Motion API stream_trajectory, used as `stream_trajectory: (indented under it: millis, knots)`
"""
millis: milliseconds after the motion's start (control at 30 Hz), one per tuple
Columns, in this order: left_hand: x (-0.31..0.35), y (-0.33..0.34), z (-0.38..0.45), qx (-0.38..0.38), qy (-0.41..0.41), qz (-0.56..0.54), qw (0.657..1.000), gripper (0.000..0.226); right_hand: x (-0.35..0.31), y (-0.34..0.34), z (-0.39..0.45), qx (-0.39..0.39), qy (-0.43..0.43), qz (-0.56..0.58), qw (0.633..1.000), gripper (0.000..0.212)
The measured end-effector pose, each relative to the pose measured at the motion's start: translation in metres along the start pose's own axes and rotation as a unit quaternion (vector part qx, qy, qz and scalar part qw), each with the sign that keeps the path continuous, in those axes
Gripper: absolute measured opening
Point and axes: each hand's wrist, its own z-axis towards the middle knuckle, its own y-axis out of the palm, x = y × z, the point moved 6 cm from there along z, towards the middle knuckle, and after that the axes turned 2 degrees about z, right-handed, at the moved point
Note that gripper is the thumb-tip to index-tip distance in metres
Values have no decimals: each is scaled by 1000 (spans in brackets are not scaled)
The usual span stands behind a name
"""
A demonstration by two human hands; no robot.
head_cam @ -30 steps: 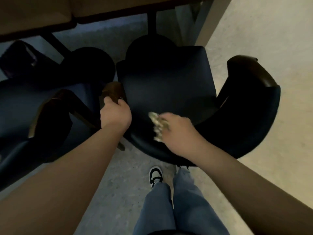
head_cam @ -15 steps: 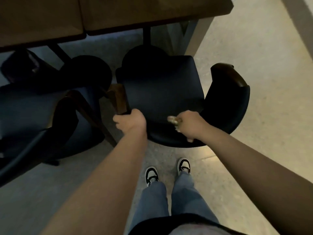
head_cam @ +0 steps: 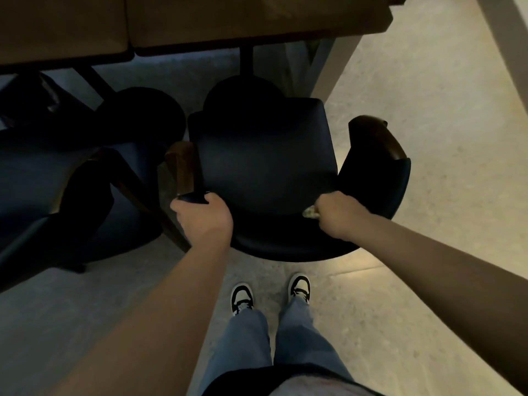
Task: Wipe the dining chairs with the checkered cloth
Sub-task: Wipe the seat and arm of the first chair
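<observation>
We look down at a dark blue dining chair (head_cam: 265,167) which stands in front of us, with its seat facing the table (head_cam: 200,24) above it. Our left hand (head_cam: 204,217) grips the left back corner of this chair, near the wooden armrest (head_cam: 181,167); the fingers are curled around the edge of the backrest and the thumb lies on top. Our right hand (head_cam: 338,215) is closed into a fist on the right side of the backrest, and it holds the checkered cloth (head_cam: 310,212) bunched inside. Only a small pale part of the cloth shows at the left of the knuckles, pressed against the dark upholstery where the seat meets the back. The second wooden armrest (head_cam: 377,138) of the chair curves at the right, just beyond this hand. A second dining chair (head_cam: 57,181) of the same dark colour stands at the left, close beside the first one, partly under the table. Below the hands we see our two black and white shoes (head_cam: 242,298) on the pale floor (head_cam: 428,195), and the legs of blue jeans (head_cam: 248,338)
</observation>
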Motion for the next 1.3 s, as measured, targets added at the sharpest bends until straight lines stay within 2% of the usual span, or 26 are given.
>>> stream_trajectory:
  millis: [67,133,200,267,367,433,533,667,733,833,900,967,1033,1100,1200,1300]
  knots:
    - [0,0,1,7,10,11,1000,52,-35,2,6,-3,-38,116,993,19]
    - [-1,0,2,12,13,17,1000,51,-77,17,2,-7,-103,182,978,32]
    - [-1,-1,4,11,16,19,1000,50,-97,29,-9,14,-147,152,977,38]
    - [0,-1,3,11,21,22,999,50,-78,29,-12,21,-161,90,983,36]
    - [0,-2,0,19,25,35,999,55,-10,16,-5,-22,-133,-24,991,29]
    - [0,-1,0,26,29,40,998,56,40,-7,8,-10,-108,-114,988,26]
    - [-1,-1,1,45,34,50,997,54,96,-48,31,30,-74,-224,971,34]
    - [4,-4,-3,58,37,63,996,52,102,-53,32,32,-45,-157,986,32]
    - [5,-4,-6,49,43,64,996,52,77,-30,16,27,-68,-142,987,24]
    - [7,-6,-9,47,48,67,995,51,45,-5,4,-31,-121,-121,985,31]
    - [7,-6,-9,43,49,68,996,51,52,-17,27,-44,-129,-151,979,26]
    - [6,-5,-8,42,50,67,996,51,73,-39,57,-22,-121,-209,970,28]
    - [5,-4,-6,44,54,67,995,51,97,-55,83,7,-91,-264,960,30]
    - [4,-4,-5,49,53,67,995,51,106,-53,95,2,-56,-270,961,28]
    - [5,-5,-6,52,53,62,995,49,89,-30,93,-32,-31,-213,976,25]
    - [6,-5,-6,46,55,57,996,48,55,4,81,-118,-99,-160,975,16]
